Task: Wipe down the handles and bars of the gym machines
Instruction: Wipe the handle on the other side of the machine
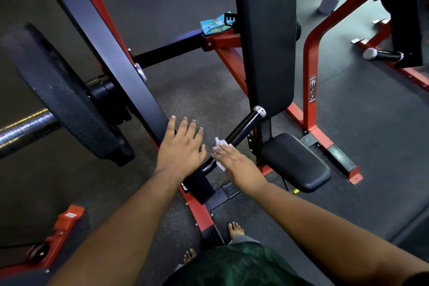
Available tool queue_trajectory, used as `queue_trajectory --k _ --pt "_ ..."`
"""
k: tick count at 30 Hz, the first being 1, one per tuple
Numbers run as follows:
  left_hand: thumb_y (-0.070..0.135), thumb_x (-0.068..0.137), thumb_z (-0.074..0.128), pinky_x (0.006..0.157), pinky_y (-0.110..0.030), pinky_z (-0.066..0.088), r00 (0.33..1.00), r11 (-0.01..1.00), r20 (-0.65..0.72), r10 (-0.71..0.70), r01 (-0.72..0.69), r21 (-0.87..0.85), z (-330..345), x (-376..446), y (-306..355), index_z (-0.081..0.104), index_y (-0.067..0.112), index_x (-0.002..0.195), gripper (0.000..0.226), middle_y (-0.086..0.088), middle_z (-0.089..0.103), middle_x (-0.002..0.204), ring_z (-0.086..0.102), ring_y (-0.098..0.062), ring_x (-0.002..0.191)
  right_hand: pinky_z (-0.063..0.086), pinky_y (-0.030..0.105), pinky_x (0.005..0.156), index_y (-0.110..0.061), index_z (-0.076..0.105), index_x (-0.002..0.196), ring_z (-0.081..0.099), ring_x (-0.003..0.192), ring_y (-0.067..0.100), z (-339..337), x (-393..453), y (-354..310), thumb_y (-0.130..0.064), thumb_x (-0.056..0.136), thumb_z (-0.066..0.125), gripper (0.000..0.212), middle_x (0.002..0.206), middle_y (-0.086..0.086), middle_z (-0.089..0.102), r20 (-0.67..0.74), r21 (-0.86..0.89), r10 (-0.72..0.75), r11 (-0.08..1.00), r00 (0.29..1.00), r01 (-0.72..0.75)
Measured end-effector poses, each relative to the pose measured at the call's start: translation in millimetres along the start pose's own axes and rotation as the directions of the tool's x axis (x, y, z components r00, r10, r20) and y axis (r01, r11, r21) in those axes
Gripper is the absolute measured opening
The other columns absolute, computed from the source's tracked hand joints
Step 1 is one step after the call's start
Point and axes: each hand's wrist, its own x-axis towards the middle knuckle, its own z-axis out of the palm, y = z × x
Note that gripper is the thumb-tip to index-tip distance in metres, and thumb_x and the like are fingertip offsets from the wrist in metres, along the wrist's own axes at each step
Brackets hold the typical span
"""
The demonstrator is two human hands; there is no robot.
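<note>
Above gym flooring [209, 100], right hand [234, 162] presses wipe [219, 144] onto handle [241, 127]; left hand [183, 144] flat.

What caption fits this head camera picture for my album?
Right hand wipes the black handle with a white wipe; left hand rests open nearby.

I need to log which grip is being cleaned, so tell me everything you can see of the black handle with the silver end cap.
The handle is a glossy black round bar with a ribbed silver cap at its far end, slanting up toward the back pad. Its near end joins the black lever arm. The right hand presses a white wipe against its lower part.
</note>
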Motion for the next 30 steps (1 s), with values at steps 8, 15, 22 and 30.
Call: queue_trajectory --k 8,15,22,30 --pt "0.049 0.102 0.030 0.123 -0.059 0.011 1.000 1.000 -0.003 0.001 -0.001 -0.001 -1 0 -1 0.050 0.018 0.151 0.061 -0.008 0.046 0.157 0.035 -0.031 0.147 0.032 0.044 0.115 -0.008 0.066 0.121 0.048 0.134 0.035 -65 59 69 0.003 0.092 0.049 0.035 0.131 0.011 0.062 -0.169 -0.209 0.319 0.913 0.933 -0.350" --pt "0.048 0.101 0.032 0.123 -0.059 0.011 1.000 1.000 -0.017 0.000 0.000 -0.008 0 0 1 0.052 0.019 0.149 0.060 -0.009 0.048 0.156 0.037 -0.031 0.146 0.025 0.048 0.123 -0.006 0.066 0.129 0.050 0.137 0.031 -1 24 13 0.008 0.082 0.060 0.049 0.135 0.013 0.063 -0.011 -0.190 0.093 0.977 0.996 -0.093" --pt "0.048 0.101 0.032 0.123 -0.058 0.011 1.000 1.000 -0.028 -0.005 0.005 -0.005 1 1 -2 0.052 0.019 0.149 0.060 -0.008 0.048 0.156 0.037 -0.031 0.146 0.035 0.031 0.118 -0.020 0.057 0.141 0.051 0.137 0.016 -48 16 20 0.007 0.092 0.055 0.055 0.148 0.001 0.055 -0.057 0.030 0.137 0.990 0.989 -0.136" --pt "0.047 0.100 0.036 0.122 -0.059 0.015 0.999 1.000 -0.043 -0.003 0.003 -0.019 2 0 -1 0.057 0.018 0.145 0.058 -0.010 0.053 0.151 0.041 -0.032 0.143 0.012 0.046 0.125 -0.002 0.055 0.141 0.031 0.150 0.033 -18 29 44 0.016 0.082 0.053 0.061 0.155 0.017 0.045 -0.139 -0.172 0.281 0.938 0.950 -0.302"
